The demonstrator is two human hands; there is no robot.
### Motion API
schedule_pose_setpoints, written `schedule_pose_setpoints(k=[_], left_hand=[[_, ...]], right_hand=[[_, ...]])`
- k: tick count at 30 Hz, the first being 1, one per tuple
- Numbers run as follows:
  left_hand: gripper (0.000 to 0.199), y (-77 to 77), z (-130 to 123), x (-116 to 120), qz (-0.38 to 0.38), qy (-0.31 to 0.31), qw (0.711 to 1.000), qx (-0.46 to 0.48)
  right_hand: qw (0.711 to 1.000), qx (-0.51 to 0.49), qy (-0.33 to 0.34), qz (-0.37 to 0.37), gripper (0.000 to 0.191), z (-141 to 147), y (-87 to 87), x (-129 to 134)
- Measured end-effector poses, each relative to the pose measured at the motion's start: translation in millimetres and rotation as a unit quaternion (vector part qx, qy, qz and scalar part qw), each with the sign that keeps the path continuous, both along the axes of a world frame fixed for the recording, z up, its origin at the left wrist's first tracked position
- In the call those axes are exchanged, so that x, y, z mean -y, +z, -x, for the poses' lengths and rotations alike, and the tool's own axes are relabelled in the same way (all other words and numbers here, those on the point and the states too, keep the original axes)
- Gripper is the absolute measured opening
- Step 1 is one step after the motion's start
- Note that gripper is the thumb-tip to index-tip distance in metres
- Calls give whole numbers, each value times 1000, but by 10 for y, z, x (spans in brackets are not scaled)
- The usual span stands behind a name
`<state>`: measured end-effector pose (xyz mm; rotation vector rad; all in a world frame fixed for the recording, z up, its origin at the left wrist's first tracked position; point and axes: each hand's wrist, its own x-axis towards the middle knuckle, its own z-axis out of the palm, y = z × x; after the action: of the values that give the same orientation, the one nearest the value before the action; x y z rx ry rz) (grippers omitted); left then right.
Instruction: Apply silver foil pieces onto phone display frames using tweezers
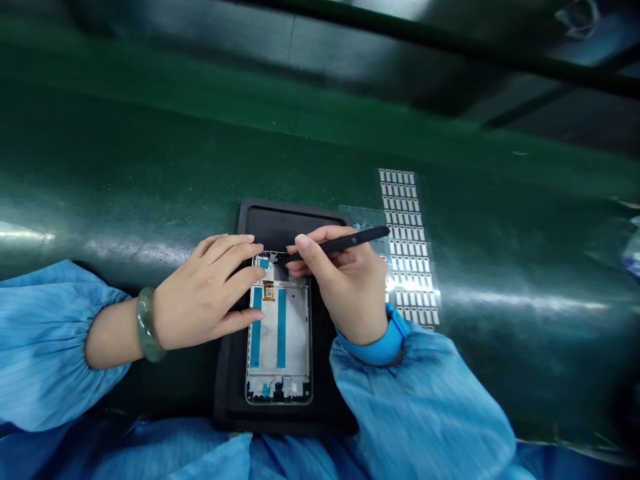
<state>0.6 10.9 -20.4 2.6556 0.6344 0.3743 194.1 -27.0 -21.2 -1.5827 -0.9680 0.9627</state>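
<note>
A phone frame [295, 333] with its silvery inner side up lies in a black tray [230, 393]. Teal strips [281, 330] run along it, and a small orange flex piece [269, 291] sits near its upper part. My left hand [205, 290] rests palm down with its fingers stretched over the frame's left edge. Pinched in my right hand [345, 280] is a black pen-like tool [357, 238], its thin tip down at the top of the frame. Whether the tip touches a part there, I cannot tell.
Right of the tray, a clear sheet with rows of small pale stickers [407, 247] lies on the green mat [500, 220]. Part of another clear sheet [367, 215] shows behind my right hand. A dark rail [425, 40] crosses the far side.
</note>
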Motion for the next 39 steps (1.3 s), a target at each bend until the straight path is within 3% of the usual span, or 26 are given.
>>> schedule_pose_setpoints(k=[10,16,22,32,39], left_hand=[[44,21,-47,-49,-59,-26,997,-39],[45,-1,-48,-34,-41,-15,998,-41],[46,-37,-35,-28,-34,-13,999,-40],[44,-45,-32,-34,-23,-15,999,-34],[44,-38,-32,-35,-19,-14,999,-33]], right_hand=[[992,115,20,-48,17,11,-14,53],[991,53,-62,-106,14,-5,-17,39],[996,2,-7,-92,15,5,-24,12],[996,37,47,-68,14,-8,-52,14],[995,57,39,-67,15,-15,-60,14]])
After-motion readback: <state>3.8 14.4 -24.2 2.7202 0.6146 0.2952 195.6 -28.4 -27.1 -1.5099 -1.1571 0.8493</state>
